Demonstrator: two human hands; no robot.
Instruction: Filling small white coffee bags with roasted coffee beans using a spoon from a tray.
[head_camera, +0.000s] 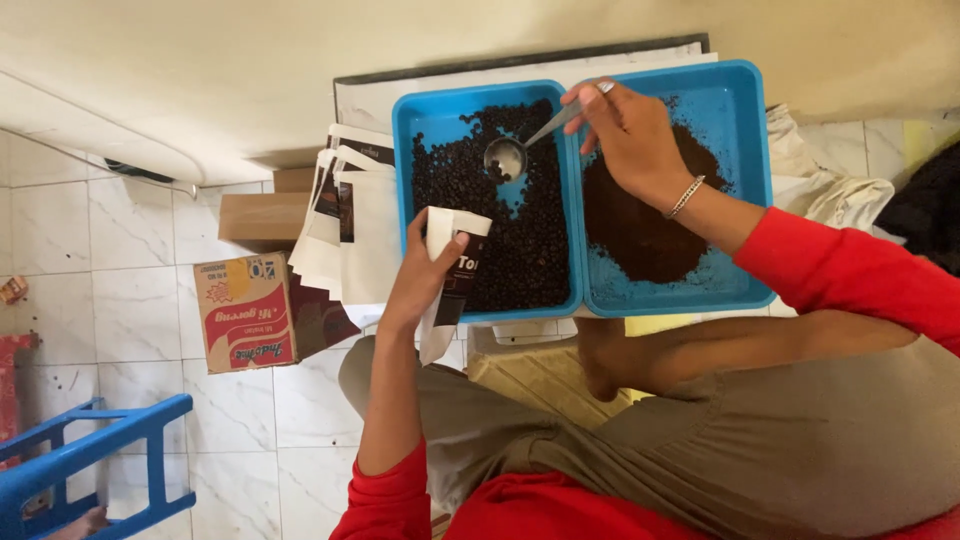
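At frame centre, the left hand (420, 275) gripped a white-and-dark paper pouch (452, 275) beside the blue plastic tray (403, 150) of dark beans (530, 250); the right hand (625, 130) pinched a metal spoon (512, 152), bowl down to scoop.

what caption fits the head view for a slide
Right hand dips spoon into tray of beans; left hand holds paper bag.

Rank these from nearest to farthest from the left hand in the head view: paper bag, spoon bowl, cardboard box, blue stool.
1. paper bag, held in the left hand
2. spoon bowl, above, over the beans
3. cardboard box, left, on the floor
4. blue stool, far lower left
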